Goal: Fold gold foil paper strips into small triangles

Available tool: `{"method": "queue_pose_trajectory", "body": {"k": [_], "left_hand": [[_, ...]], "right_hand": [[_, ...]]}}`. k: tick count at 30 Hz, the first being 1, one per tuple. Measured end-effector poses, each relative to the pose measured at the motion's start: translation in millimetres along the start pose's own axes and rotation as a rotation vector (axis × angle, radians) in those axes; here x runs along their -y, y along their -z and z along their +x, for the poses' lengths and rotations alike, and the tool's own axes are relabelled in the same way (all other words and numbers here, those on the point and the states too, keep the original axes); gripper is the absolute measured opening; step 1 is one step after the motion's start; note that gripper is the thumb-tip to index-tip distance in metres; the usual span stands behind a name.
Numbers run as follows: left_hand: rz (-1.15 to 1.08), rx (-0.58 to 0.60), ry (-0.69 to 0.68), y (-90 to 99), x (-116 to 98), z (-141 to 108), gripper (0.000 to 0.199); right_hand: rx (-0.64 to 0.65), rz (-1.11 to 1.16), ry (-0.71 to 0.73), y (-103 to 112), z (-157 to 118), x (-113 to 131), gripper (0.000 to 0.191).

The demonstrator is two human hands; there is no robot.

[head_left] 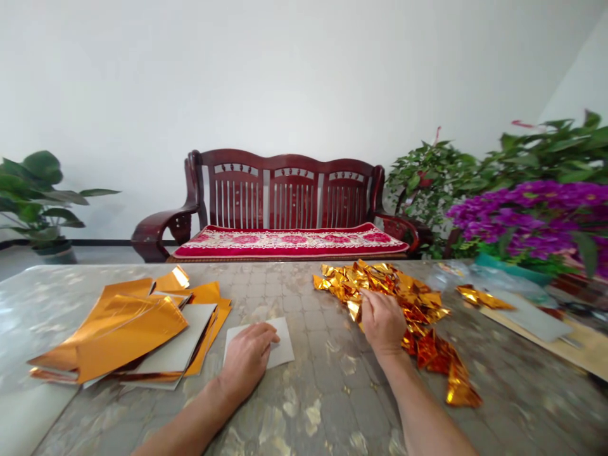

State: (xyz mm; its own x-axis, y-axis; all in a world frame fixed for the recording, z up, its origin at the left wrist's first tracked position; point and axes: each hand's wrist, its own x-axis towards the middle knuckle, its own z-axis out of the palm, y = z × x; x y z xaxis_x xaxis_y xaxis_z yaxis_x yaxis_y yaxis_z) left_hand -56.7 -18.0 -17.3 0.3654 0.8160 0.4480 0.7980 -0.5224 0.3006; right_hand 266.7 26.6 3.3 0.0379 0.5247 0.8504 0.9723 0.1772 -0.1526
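Left fingers (266, 335): straight and together, lying flat on a pale card (281, 347), not gripping it.
Right fingers (369, 303): bunched with the thumb at the edge of a crumpled gold foil heap (418, 304); possibly pinching a fold, though the hand's own bulk hides the tips, so I can't be sure.
Hands: two, both the person's own. The left hand (246, 361) covers most of the card; the right hand (384, 323) sits over the near part of the foil.
Counts: one pale card, one foil heap, one stack of gold foil sheets (118, 329) interleaved with grey card, one loose gold foil strip (484, 297).
Foil heap: just under and ahead of the right fingers, touching them, trailing toward the near side past the right hand; shiny, creased, gold to orange.
Stack: well left of the right hand, just beside the pale card, sheets fanned and overlapping.
Table: a mottled grey marble-look top (332, 405) beneath everything.
Beyond: one dark red wooden bench (285, 183) with a red patterned cushion (289, 244), one potted green plant (38, 196), purple flowers (532, 218) and a leafy green shrub (427, 183).
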Motion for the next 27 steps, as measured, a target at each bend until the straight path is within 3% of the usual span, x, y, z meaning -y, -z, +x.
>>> {"method": "queue_pose_trajectory", "body": {"k": [4, 9, 19, 27], "left_hand": [[0.007, 0.019, -0.020, 0.9, 0.0, 0.6, 0.028], [-0.027, 0.012, -0.030, 0.4, -0.5, 0.4, 0.029], [-0.012, -0.014, -0.095, -2.1, -1.9, -1.9, 0.031], [-0.054, -0.006, -0.104, -2.4, -3.2, -3.0, 0.033]], "right_hand": [[0.072, -0.132, -0.081, 6.1, 3.5, -10.7, 0.033], [0.095, -0.101, -0.164, 7.7, 3.0, -12.5, 0.040], [0.123, -0.041, -0.033, 7.5, 0.1, -6.8, 0.032], [0.256, -0.110, 0.079, 3.1, -1.5, -2.5, 0.031]]}}
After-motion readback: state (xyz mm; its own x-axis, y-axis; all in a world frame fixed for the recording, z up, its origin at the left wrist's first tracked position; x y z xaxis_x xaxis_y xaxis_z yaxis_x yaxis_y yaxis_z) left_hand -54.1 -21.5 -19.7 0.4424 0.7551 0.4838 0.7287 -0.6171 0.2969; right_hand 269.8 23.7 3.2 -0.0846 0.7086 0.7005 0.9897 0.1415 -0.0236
